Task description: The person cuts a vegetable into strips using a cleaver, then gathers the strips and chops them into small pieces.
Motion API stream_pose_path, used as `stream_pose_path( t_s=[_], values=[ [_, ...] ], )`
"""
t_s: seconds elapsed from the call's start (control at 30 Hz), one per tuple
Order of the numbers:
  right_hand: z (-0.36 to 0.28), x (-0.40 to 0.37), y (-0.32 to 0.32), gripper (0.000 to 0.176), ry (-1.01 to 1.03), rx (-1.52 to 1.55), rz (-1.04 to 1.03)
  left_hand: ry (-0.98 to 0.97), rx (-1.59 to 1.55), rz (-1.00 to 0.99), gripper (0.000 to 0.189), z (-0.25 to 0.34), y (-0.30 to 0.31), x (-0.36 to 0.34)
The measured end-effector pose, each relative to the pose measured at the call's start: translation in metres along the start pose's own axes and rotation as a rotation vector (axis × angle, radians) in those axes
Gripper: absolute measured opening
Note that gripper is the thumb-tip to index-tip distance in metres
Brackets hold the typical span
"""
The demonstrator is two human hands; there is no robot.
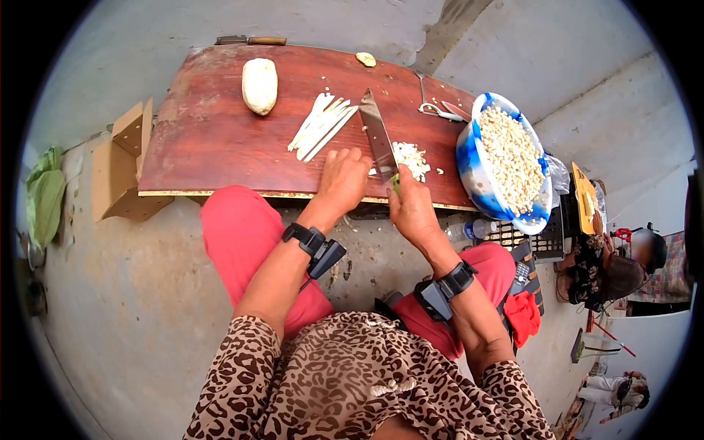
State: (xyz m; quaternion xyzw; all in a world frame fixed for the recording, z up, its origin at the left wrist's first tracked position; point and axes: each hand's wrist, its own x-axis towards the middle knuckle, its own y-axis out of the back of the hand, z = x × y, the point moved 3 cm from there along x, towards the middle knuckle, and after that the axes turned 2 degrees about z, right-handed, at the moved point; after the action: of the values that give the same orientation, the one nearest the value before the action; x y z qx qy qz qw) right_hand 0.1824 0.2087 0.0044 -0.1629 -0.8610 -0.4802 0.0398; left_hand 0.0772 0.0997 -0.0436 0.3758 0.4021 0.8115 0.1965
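My right hand (412, 207) is closed round the green handle of a kitchen knife (378, 136), its broad blade pointing away over the board. Beside the blade, my left hand (343, 177) is curled down on the wood; a pale end shows between its fingers and the knife, the rest hidden under the hand. Pale vegetable strips (323, 126) lie just beyond my left hand. To the right of the blade is a small heap of diced pieces (412, 158). A whole peeled root vegetable (259, 86) rests farther back on the red-brown table (213, 139).
At the right, a blue-and-white basin (469, 158) holds many diced pieces. A peeler (438, 111) lies behind it, and another knife (251, 40) at the back edge. A cardboard box (121, 165) stands left. A bottle (471, 230) is under the basin. Other people are far right.
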Motion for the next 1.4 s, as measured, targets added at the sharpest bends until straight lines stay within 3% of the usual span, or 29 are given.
stream_pose_path(
  t_s=[0.17,0.47,0.6,0.87,1.07,1.17,1.27,1.4],
  values=[
    [-0.01,0.004,0.014,0.038,0.025,0.029,0.055,-0.016,-0.034,0.025,0.009,0.0,0.0,-0.001],
    [0.004,0.006,0.004,0.044,-0.044,0.047,-0.022,-0.023,-0.068,0.05,0.006,-0.004,-0.005,0.0],
    [-0.002,0.005,0.013,0.048,0.075,0.064,0.115,0.009,-0.105,0.066,0.007,-0.004,-0.003,0.0],
    [0.002,0.004,-0.008,0.043,-0.003,0.03,-0.006,0.023,-0.11,0.039,0.008,-0.003,0.0,0.0],
    [-0.01,0.005,0.009,0.035,0.028,0.112,0.091,0.085,-0.163,0.048,0.007,-0.012,-0.004,0.002],
    [-0.016,-0.001,0.003,0.037,0.004,0.12,0.034,0.135,-0.223,0.097,0.006,-0.016,0.0,0.004],
    [0.0,-0.003,-0.014,0.05,0.014,0.076,0.025,0.052,-0.033,0.012,0.006,-0.011,0.003,0.001],
    [0.004,0.0,-0.003,0.05,-0.011,0.046,0.016,0.034,-0.054,0.043,0.005,-0.009,-0.001,0.0]
  ],
)
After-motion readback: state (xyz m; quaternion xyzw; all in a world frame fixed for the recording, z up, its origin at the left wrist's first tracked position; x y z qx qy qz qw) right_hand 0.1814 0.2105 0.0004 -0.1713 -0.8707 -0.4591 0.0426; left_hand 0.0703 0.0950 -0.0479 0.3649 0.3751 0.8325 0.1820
